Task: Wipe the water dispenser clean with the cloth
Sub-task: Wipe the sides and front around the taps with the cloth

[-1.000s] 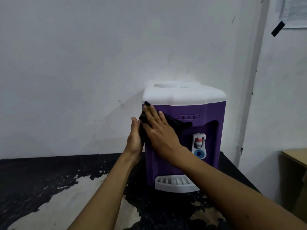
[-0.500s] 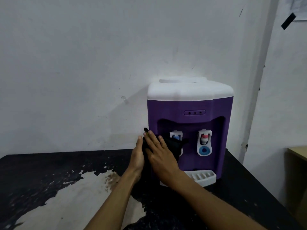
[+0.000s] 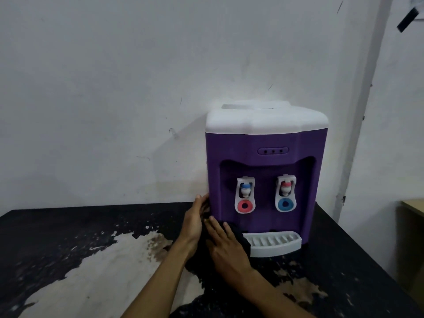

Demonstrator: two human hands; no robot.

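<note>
black table (image 3: 57, 228); flat right hand (image 3: 226, 251) presses cloth (image 3: 240, 237) on dispenser (image 3: 263, 143); flat left hand (image 3: 195, 222) touches it.

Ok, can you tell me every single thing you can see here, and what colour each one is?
water dispenser: one, purple with a white top, on the table against the wall
blue-capped tap: one, white with a red ring, left in the front recess
red-capped tap: one, white with a blue ring, right in the recess
drip tray: one, white, at the dispenser's foot
cloth: one, black, at the dispenser's lower left corner
table: one, black with worn pale patches
wall: one, white, behind
tape strip: one, black, upper right on the wall
left hand: one, against the dispenser's left side, low down
right hand: one, fingers flat on the cloth
</note>
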